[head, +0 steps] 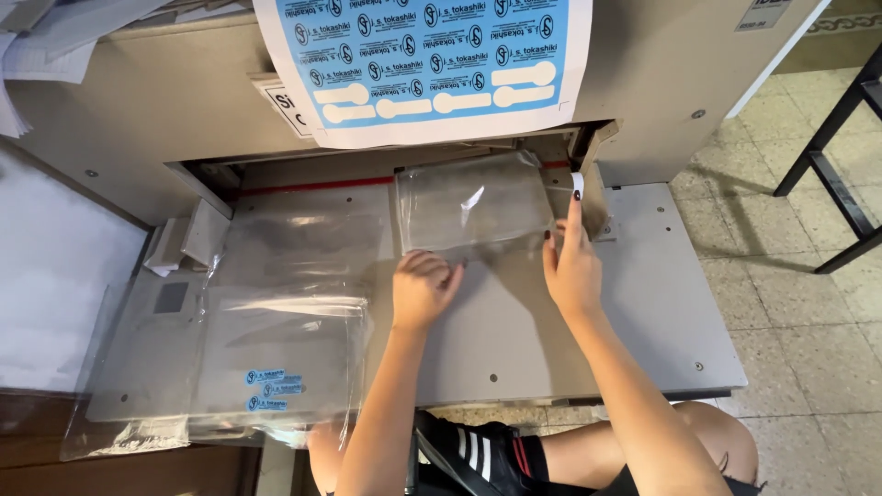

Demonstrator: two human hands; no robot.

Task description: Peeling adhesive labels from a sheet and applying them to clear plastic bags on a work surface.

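A stack of clear plastic sleeves (473, 200) lies on the grey bed of a cutting machine (643, 303), pushed up under the blade slot with its red line (312, 186). My left hand (421, 289), fingers curled, presses on the stack's near edge. Against the stack's right edge rests my right hand (571, 266), fingers apart and forefinger stretched toward the slot. Neither hand holds anything.
A larger pile of clear bags (276, 349) with small blue labels (266, 390) lies at the left of the bed. A blue-and-white sticker sheet (423, 64) hangs over the machine front. Tiled floor and a black metal frame (831, 165) are at the right.
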